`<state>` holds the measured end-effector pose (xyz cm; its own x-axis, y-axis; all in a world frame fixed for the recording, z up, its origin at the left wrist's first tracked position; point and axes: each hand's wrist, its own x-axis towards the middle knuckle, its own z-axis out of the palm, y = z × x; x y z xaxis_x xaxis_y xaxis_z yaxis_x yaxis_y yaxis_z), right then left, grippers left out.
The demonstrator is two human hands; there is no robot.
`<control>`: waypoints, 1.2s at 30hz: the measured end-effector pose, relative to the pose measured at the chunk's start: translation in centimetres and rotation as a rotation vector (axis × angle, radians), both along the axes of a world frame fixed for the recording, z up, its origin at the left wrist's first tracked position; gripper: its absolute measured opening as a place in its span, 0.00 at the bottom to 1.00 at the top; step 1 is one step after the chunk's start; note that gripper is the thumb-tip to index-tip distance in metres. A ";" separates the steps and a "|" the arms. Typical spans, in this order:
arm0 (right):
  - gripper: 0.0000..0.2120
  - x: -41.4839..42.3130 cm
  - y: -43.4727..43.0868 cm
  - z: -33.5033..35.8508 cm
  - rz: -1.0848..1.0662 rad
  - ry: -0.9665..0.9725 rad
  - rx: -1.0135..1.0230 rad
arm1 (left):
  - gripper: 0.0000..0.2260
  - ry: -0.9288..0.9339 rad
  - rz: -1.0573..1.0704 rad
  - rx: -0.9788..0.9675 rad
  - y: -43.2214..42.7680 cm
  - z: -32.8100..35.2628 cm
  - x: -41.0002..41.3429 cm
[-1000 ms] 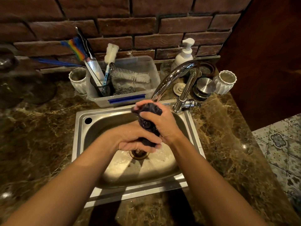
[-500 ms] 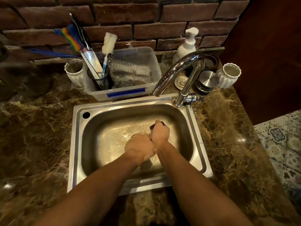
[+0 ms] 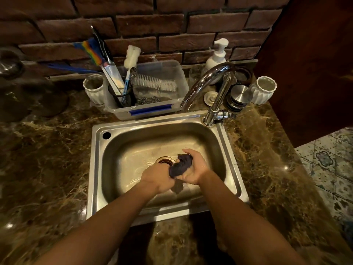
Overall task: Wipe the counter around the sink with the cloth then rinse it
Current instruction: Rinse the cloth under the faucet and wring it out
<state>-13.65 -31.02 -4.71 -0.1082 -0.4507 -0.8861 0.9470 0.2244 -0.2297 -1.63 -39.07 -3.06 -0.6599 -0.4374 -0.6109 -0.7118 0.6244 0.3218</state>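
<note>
Field notes, left to right

- Marbled brown surface [image 3: 47, 159]. Dim, blurred vessels sit at the sink's 10 o'clock, too dark to name.
- White fluted cup [image 3: 93, 90] at the sink's 11 o'clock, just beside a clear plastic tub [image 3: 172, 70].
- The tub stands at the sink's 12 o'clock, close behind the back rim. Inside, a black holder carries a knife [image 3: 111, 76] and a sponge-headed brush [image 3: 131, 56]. At its 3 o'clock lie a white bristle brush [image 3: 154, 83] and a steel scourer [image 3: 147, 100].
- Steel sink [image 3: 94, 169], wet basin, drain [image 3: 165, 160] near the middle.
- Left hand [image 3: 158, 178] at the drain's 6 o'clock, back of the hand up. Its fingers are tucked under and mostly hidden, closed round the lower end of the cloth.
- Dark cloth [image 3: 181, 165], bunched and twisted, held between both hands low in the basin at the drain's 3 o'clock.
- Right hand [image 3: 196, 169] at the cloth's 3 o'clock, fingers [image 3: 189, 152] wrapped over its upper end, thumb below.
- Chrome tap [image 3: 210, 87] at the sink's 1 o'clock, spout arching toward the tub.
- White soap pump [image 3: 217, 54] at the tap's 12 o'clock, against the brick wall [image 3: 172, 22].
- Stacked steel lids [image 3: 238, 96] at the tap's 3 o'clock, then a second fluted cup [image 3: 264, 89].
- Patterned floor tiles [image 3: 328, 159] at far right, beyond the surface edge
</note>
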 end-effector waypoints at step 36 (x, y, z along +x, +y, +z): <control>0.22 9.3 3.6 20.0 0.261 0.739 -0.385 | 0.16 0.566 0.701 1.197 3.0 18.2 6.6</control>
<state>-4.37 -27.46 15.33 -0.4467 -0.7950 -0.4105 0.4544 0.1936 -0.8695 4.94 -36.05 15.19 -0.7986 -0.1957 -0.5692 -0.3571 -0.6071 0.7099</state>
